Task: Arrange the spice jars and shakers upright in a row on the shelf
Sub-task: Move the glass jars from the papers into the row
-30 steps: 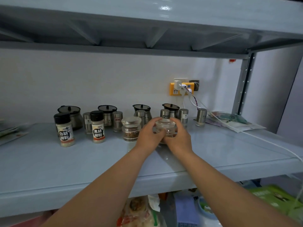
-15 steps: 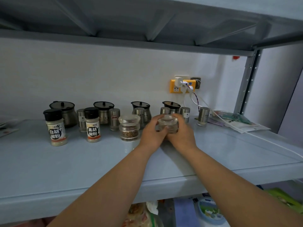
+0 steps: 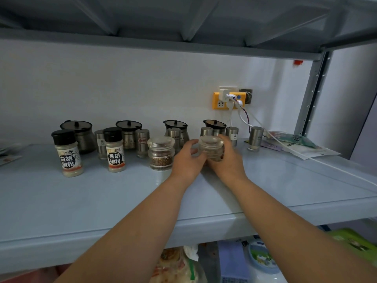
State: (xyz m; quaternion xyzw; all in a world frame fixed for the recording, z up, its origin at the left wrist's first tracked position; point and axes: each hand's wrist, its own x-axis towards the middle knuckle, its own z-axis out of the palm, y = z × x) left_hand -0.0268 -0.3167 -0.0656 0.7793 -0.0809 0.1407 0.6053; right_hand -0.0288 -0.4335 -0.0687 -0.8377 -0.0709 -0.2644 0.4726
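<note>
A clear glass spice jar [image 3: 211, 145] with a glass lid stands upright on the pale blue shelf [image 3: 122, 201]. My right hand [image 3: 229, 160] grips it from the right. My left hand [image 3: 188, 158] curls round its left side, fingers slightly apart from the glass. To its left stand a second glass jar [image 3: 160, 153] with red flakes and two plastic pepper shakers with black caps [image 3: 115, 150] [image 3: 68, 154]. Behind them runs a row of steel shakers [image 3: 142, 141] and black-lidded steel pots [image 3: 78, 133], all upright.
A steel shaker [image 3: 255, 137] stands alone at the right. A yellow wall socket [image 3: 228, 100] feeds white cables [image 3: 326, 162] across the shelf's right side. Packets [image 3: 299, 145] lie by the grey upright post [image 3: 312, 92]. Another shelf hangs close overhead; bags and boxes sit below.
The camera has moved closer and tilted up. Both hands stay around the same glass jar; my left fingers have loosened a little from it.
</note>
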